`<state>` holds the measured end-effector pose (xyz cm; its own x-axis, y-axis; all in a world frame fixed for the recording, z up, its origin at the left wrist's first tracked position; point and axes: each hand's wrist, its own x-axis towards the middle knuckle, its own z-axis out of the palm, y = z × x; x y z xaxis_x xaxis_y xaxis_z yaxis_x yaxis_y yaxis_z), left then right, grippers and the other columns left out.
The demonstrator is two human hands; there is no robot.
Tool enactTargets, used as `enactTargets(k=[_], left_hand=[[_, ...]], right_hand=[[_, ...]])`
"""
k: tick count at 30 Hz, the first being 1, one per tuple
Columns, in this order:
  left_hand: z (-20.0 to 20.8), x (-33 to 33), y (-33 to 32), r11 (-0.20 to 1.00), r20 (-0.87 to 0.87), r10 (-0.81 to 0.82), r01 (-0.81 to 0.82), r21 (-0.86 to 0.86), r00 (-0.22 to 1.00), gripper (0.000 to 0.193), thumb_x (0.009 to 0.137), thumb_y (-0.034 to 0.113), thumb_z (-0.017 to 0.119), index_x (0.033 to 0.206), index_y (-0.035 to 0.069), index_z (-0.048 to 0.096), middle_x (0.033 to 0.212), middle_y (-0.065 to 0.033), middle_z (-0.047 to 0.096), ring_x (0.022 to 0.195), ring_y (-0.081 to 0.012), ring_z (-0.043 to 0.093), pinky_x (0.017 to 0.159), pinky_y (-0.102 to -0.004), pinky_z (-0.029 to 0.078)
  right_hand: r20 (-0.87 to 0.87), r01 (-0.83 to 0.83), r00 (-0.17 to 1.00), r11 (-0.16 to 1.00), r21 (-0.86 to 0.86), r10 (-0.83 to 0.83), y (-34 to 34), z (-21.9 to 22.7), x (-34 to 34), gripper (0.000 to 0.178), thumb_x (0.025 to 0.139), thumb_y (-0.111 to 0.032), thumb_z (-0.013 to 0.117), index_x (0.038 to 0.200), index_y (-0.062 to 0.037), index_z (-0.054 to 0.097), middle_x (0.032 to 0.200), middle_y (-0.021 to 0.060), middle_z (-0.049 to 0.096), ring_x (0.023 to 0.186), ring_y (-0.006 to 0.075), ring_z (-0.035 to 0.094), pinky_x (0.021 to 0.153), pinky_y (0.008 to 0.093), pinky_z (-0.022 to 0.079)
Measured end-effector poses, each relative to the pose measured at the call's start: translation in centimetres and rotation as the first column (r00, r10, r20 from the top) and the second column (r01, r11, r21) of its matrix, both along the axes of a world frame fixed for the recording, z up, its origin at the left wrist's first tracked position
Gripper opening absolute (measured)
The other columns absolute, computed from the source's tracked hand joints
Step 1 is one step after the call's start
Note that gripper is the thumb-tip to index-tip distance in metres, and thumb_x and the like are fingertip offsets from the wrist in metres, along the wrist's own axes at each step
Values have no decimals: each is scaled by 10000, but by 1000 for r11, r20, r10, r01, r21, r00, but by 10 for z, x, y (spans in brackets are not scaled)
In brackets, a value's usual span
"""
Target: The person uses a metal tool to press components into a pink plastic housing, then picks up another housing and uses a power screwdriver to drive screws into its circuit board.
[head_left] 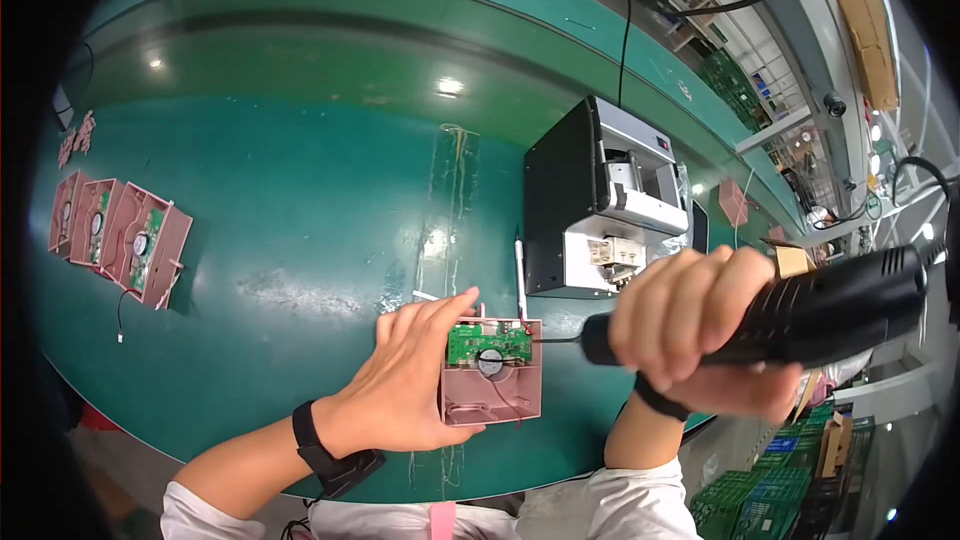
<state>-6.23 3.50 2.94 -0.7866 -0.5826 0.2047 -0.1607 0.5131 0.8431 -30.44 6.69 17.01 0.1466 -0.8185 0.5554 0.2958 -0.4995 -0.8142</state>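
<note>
My left hand is wrapped round the left side of a pink plastic housing and holds it on the table. Inside the housing's far half sits a green circuit board, with a round silver part and thin dark wires by it. My right hand grips a black electric screwdriver, tilted nearly flat. Its thin bit points left and reaches the board's right end, near the housing's far right corner. Whether the tip touches a screw is too small to tell.
A black and silver machine stands beyond the housing to the right, a white pen-like stick beside it. Several similar pink housings with boards stand at the left, near small pink parts. Another pink box lies behind the machine.
</note>
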Motion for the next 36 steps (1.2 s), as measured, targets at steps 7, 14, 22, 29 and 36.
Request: enactTargets(k=[7, 14, 22, 29, 36], left_hand=[[1, 2, 0, 1000, -18, 23, -23, 2, 1000, 1305, 633, 294, 970, 1649, 20, 198, 1493, -225, 438, 1376, -409, 433, 1155, -508, 290], [0, 2, -1, 1000, 4, 6, -6, 20, 1000, 1283, 649, 314, 961, 1644, 14, 208, 1480, -219, 442, 1377, -398, 435, 1151, -504, 295], [0, 2, -2, 999, 20, -15, 14, 30, 1000, 1278, 651, 328, 962, 1640, 6, 218, 1478, -220, 433, 1385, -400, 419, 1153, -503, 296], [-2, 3, 1, 1000, 5, 5, -5, -9, 1000, 1254, 645, 318, 969, 1628, 35, 244, 1461, -221, 424, 1387, -409, 416, 1151, -522, 298], [-1, 1, 0, 999, -13, -4, 3, -35, 1000, 1229, 634, 305, 977, 1608, 48, 272, 1454, -233, 421, 1385, -430, 413, 1149, -539, 296]], right_hand=[[-84, 93, 993, 986, 136, -83, -8, -27, 58, 543, 879, -509, 837, 948, -49, 557, 718, 48, 616, 579, 188, 600, 585, 370, 520], [-97, 68, 994, 980, 185, -51, -14, -44, 62, 544, 867, -505, 847, 944, -49, 561, 724, 54, 607, 603, 193, 591, 607, 371, 505], [-123, 84, 991, 968, 236, -56, -15, -45, 65, 535, 859, -494, 847, 943, -52, 558, 722, 44, 591, 614, 189, 583, 614, 363, 501], [-81, 79, 995, 969, 232, -62, -16, -47, 57, 550, 870, -527, 812, 961, -56, 541, 722, 44, 588, 614, 187, 587, 610, 363, 501], [-13, 245, 969, 967, -61, -247, -3, -10, 2, 556, 947, -600, 672, 935, -72, 500, 711, 54, 591, 507, 169, 549, 528, 362, 490]])
